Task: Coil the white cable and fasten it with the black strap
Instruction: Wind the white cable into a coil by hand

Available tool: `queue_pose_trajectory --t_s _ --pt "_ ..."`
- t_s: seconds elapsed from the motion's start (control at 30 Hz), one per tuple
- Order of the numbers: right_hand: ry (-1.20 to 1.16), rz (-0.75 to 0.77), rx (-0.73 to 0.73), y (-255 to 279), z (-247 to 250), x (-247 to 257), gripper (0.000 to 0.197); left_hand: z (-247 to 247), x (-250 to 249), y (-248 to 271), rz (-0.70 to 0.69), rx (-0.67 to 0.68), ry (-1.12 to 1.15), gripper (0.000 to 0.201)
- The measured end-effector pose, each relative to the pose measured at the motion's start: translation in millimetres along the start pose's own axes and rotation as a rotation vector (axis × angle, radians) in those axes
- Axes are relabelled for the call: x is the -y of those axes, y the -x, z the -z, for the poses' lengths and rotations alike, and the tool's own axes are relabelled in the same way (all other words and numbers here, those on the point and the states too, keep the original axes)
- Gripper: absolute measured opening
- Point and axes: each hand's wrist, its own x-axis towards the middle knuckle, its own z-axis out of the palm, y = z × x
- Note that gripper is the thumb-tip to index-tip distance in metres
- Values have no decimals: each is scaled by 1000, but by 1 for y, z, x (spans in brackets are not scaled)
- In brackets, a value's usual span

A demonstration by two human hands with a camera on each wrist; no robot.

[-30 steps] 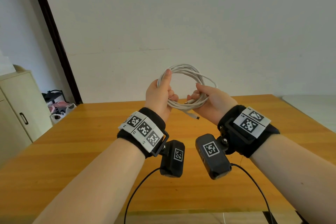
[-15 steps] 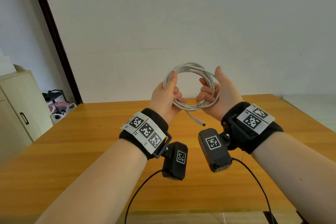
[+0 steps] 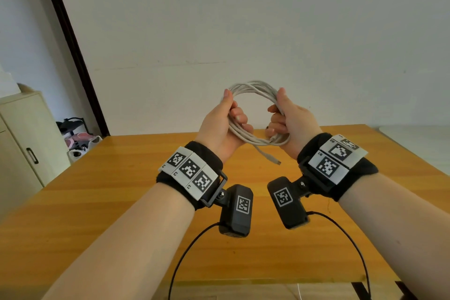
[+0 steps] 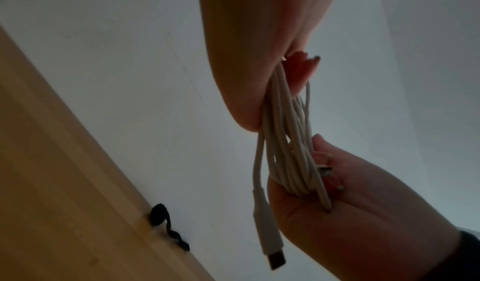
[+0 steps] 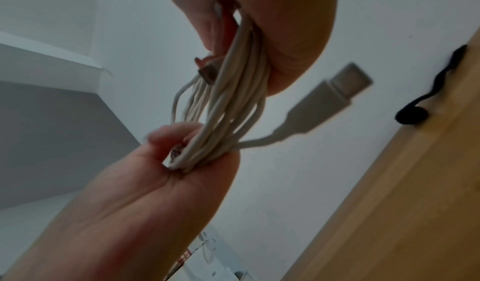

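Note:
The white cable (image 3: 250, 85) is wound into a round coil of several loops, held upright in the air above the wooden table (image 3: 121, 190). My left hand (image 3: 233, 107) grips the coil's left side, thumb up along the loops. My right hand (image 3: 277, 105) grips the right side, fingers curled through the ring. One loose end with a USB plug (image 3: 275, 161) hangs below the coil; the right wrist view shows this plug (image 5: 337, 84) close and blurred. The black strap (image 4: 166, 224) lies wavy on the table near its far edge, apart from both hands, also seen in the right wrist view as the strap (image 5: 413, 115). It is hidden in the head view.
A cream cabinet (image 3: 24, 141) stands at the left, with shoes and bags (image 3: 80, 139) on the floor beside it. A white wall lies behind the table. Black camera leads (image 3: 185, 251) hang from my wrists over the near table edge.
My right hand moved from the coil's bottom up to its right side and closed round the loops. The coil shifted slightly right and up; the left hand kept its grip.

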Motion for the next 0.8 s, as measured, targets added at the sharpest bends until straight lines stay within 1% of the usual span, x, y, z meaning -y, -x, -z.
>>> queue_pose_trajectory --t_s 0.07,0.13,0.17,0.23,0.33,0.4,0.47,0.53,0.6,0.7,0.8 --pt "89 32 -37 -2 -1 -3 45 -1 1 0 -23 -9 -38 37" --pt "151 29 -32 -4 0 -8 47 0 1 0 -17 -24 -50 37" --pt "155 7 -5 -5 2 -10 47 0 0 1 -11 -31 -65 37" --pt "152 -46 95 -6 8 -13 47 0 -3 1 -15 -63 -148 37" --pt "277 -89 217 -9 21 -12 46 0 -10 1 -67 -118 -352 37" --pt "335 -86 249 -10 27 -8 45 1 -12 1 -93 -123 -464 37" --pt "380 -35 251 -11 26 -1 46 2 -13 1 -108 -116 -548 36" --pt "453 41 260 -9 21 5 48 3 -11 2 -93 -97 -572 35" --pt "517 94 286 -9 16 9 45 2 -9 3 -64 -70 -560 35" --pt "531 108 293 -9 11 14 38 0 -6 4 -33 -43 -564 34" --pt "516 109 305 -8 8 14 38 0 -5 5 -15 -47 -540 35"
